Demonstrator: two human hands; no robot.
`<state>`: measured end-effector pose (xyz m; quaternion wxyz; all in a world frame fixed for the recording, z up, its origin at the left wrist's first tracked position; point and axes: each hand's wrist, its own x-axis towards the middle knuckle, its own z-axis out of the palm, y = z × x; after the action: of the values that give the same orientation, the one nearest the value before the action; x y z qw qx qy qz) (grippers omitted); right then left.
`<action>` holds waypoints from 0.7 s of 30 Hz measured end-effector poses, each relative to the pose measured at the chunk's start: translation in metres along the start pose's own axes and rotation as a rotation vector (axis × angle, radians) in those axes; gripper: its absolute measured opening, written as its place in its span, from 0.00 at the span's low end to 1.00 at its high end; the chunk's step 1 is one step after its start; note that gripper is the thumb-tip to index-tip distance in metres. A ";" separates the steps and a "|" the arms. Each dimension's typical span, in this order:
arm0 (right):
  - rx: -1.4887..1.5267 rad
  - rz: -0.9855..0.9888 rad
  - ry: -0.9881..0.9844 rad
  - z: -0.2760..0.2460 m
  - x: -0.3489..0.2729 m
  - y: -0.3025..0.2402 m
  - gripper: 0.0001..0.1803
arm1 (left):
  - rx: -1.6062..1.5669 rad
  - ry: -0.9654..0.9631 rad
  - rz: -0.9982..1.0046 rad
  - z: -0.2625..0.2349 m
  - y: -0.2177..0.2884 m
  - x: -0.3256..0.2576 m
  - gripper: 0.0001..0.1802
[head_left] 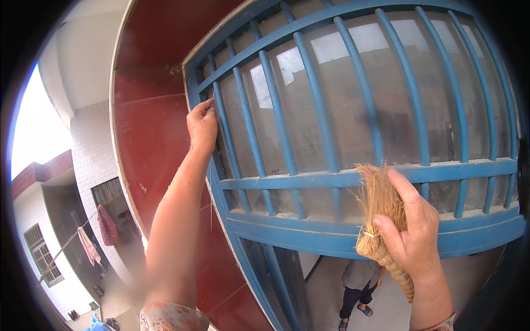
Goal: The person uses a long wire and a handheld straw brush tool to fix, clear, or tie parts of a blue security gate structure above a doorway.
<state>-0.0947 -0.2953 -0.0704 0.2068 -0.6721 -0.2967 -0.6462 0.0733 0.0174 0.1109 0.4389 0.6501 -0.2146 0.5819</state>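
Observation:
A short straw hand broom (pixel 382 234) is in my right hand (pixel 414 234), its bristles pointing up at the lower crossbar of a blue barred window frame (pixel 314 179). The thumb and fingers close around the broom's side, and its bound, tapering end hangs below the palm. Higher up on the left, my left hand (pixel 202 126) is pinched at the frame's left upright, next to the outermost bar. From its fingertips a thin, pale strand (pixel 211 201) runs down along the frame; whether it is string or wire I cannot tell.
Dusty glass panes (pixel 353 110) sit behind the bars. Red wall tiles (pixel 149 132) border the frame on the left. Below the window, a person (pixel 360 287) in dark trousers and slippers stands inside. Cloths (pixel 106 225) hang from a pole outside, before a white building.

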 end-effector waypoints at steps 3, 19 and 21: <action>-0.006 -0.028 0.022 0.002 0.001 -0.001 0.30 | -0.115 0.114 -0.140 0.004 -0.008 0.007 0.17; -0.078 0.014 0.014 0.005 0.001 -0.006 0.30 | -0.044 -0.213 -0.169 -0.063 0.044 0.053 0.21; -0.067 0.018 0.016 0.004 0.001 -0.007 0.31 | 0.078 -0.216 -0.036 -0.053 0.041 0.074 0.24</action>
<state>-0.0965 -0.2870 -0.0703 0.1924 -0.6762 -0.2671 -0.6591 0.0280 0.0563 0.1906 0.3979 0.7293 -0.2263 0.5085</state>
